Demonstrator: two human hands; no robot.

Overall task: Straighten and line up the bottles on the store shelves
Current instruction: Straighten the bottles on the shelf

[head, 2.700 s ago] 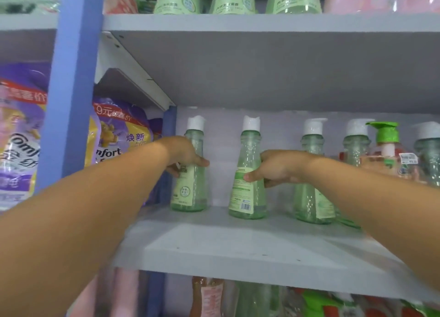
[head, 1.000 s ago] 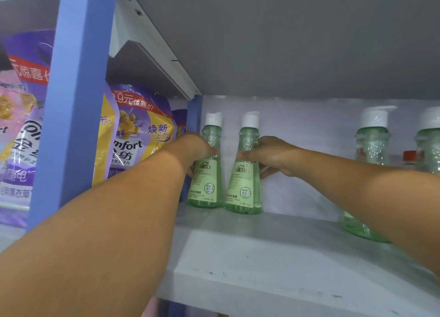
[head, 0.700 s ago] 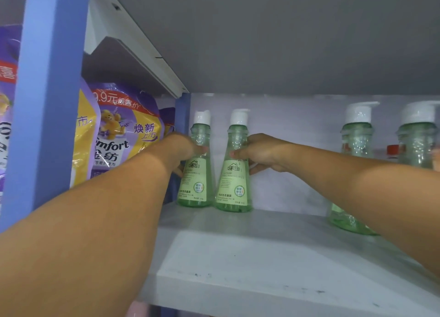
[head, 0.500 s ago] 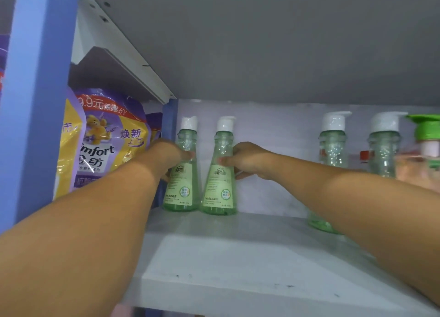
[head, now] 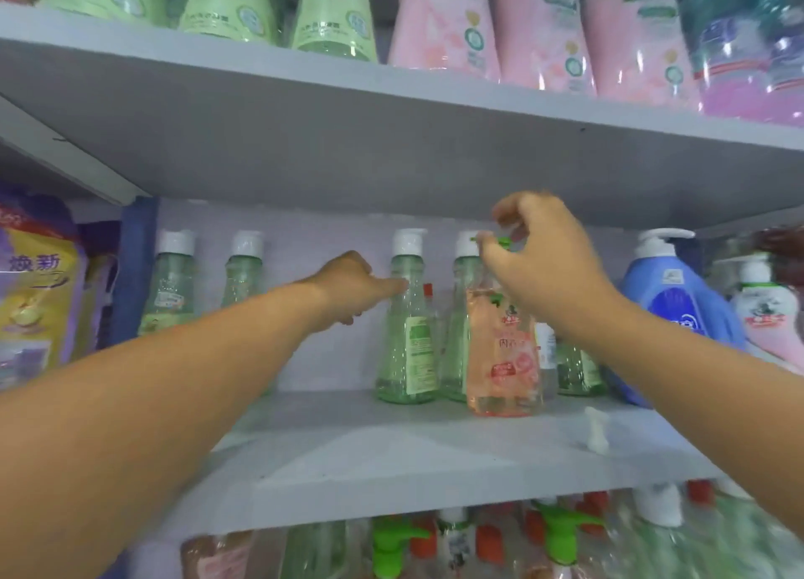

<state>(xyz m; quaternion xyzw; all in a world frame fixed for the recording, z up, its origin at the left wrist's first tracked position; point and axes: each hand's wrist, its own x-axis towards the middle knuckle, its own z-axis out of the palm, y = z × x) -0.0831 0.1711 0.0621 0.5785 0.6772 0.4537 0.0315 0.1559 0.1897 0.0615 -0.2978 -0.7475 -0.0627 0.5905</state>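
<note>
Both your hands have left the two green bottles [head: 169, 287] at the shelf's [head: 391, 461] left end, now paired upright by the blue post, and moved right. Your left hand [head: 348, 287] reaches the next green bottle [head: 407, 339]; fingers look curled at its neck, grip unclear. Your right hand [head: 539, 256] hovers over the pink bottle [head: 502, 352], fingers loosely bent near its green pump, probably to pull it from the green row.

Clear green bottles [head: 407, 343] with white caps; one peach-pink bottle [head: 504, 361]; blue jug [head: 678, 313]; grey shelf [head: 391, 461].
</note>
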